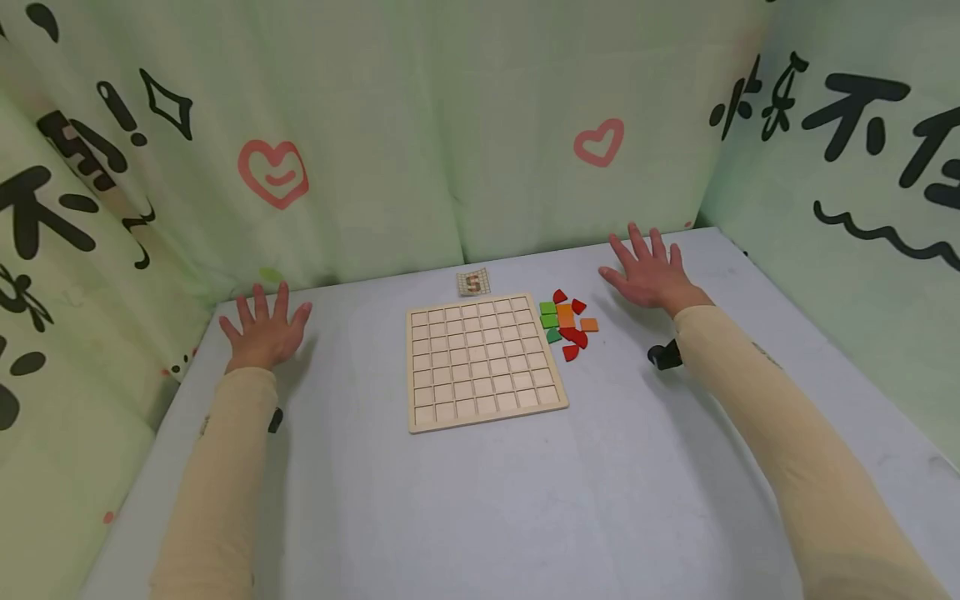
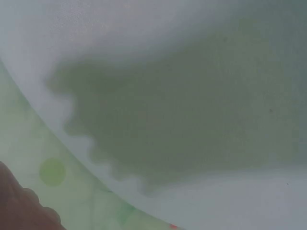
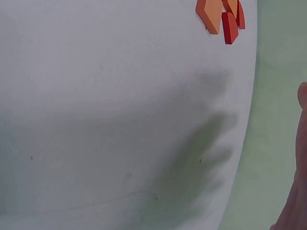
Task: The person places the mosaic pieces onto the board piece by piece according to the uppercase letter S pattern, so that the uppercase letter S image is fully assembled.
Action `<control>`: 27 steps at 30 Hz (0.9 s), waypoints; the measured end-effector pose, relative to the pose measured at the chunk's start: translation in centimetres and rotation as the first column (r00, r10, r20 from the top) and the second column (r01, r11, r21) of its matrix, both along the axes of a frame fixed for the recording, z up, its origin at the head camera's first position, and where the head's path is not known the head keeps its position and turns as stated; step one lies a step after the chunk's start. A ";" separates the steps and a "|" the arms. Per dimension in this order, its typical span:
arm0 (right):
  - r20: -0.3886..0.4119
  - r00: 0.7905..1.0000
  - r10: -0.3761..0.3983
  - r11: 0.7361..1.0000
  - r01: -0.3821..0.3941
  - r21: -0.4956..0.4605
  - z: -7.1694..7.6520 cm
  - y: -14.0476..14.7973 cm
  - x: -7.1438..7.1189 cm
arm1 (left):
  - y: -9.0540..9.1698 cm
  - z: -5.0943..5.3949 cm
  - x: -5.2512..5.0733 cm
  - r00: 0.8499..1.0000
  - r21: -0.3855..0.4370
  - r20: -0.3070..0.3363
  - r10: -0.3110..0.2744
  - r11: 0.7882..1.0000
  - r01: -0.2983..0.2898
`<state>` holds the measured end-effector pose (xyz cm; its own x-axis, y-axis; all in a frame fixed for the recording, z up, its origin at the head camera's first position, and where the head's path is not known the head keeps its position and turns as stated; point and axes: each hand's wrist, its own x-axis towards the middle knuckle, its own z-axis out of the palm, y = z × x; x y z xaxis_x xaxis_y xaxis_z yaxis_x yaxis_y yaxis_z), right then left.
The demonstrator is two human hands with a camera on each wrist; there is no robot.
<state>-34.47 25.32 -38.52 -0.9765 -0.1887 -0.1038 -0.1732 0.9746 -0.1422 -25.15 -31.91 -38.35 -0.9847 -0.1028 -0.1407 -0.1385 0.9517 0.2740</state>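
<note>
My left hand (image 1: 264, 335) is held above the table's far left part, fingers spread and straight, holding nothing. On the far right my right hand (image 1: 651, 277) is likewise spread out and raised over the table, with nothing in it. Between them lies a square wooden grid board (image 1: 480, 358) with bare squares. Right of the board, nearest my right hand, is a loose group of small flat pieces: green squares (image 1: 549, 321), orange pieces (image 1: 566, 316) and red rounded pieces (image 1: 571, 353). In the right wrist view, orange (image 3: 211, 17) and red pieces (image 3: 230, 28) show at the top.
A small printed card (image 1: 473, 282) lies behind the board, near the table's back edge. Pale green curtains (image 1: 450, 125) with black writing and pink hearts enclose the back and sides. Below each forearm a black wrist device (image 1: 664, 357) sticks out. The white table (image 1: 480, 508) extends toward me.
</note>
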 end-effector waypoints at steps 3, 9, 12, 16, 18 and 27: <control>0.007 1.000 0.008 1.000 -0.008 0.002 -0.1 -0.4 -0.2 | -0.3 -0.1 0.2 1.000 -0.006 0.005 0.003 1.000 -0.003; -0.004 1.000 0.025 1.000 -0.025 -0.008 -0.3 -1.0 -0.4 | -0.6 0.1 0.2 1.000 0.011 0.018 0.001 1.000 -0.001; -0.052 0.999 0.005 0.991 -0.012 -0.136 -0.3 -1.5 -0.2 | 0.0 0.7 0.0 1.000 0.188 -0.010 0.002 0.982 0.000; -0.110 0.987 -0.115 0.874 0.048 -0.484 -0.2 -2.2 0.9 | 2.1 1.1 0.4 0.996 0.539 -0.079 0.030 0.842 0.017; -0.124 0.977 -0.176 0.776 0.060 -0.628 0.1 -2.6 1.6 | 3.4 0.7 0.8 0.992 0.638 -0.119 0.034 0.768 0.050; -0.215 0.946 -0.243 0.569 -0.041 -0.821 2.3 -4.6 4.1 | 8.9 -1.4 1.2 0.959 0.534 -0.179 -0.220 0.797 0.282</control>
<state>-30.37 20.75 -36.21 -0.9495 0.0483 0.3101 -0.2491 0.4852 -0.8382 -23.94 -22.98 -39.73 -0.9769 0.2135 0.0052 0.1428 0.6348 0.7593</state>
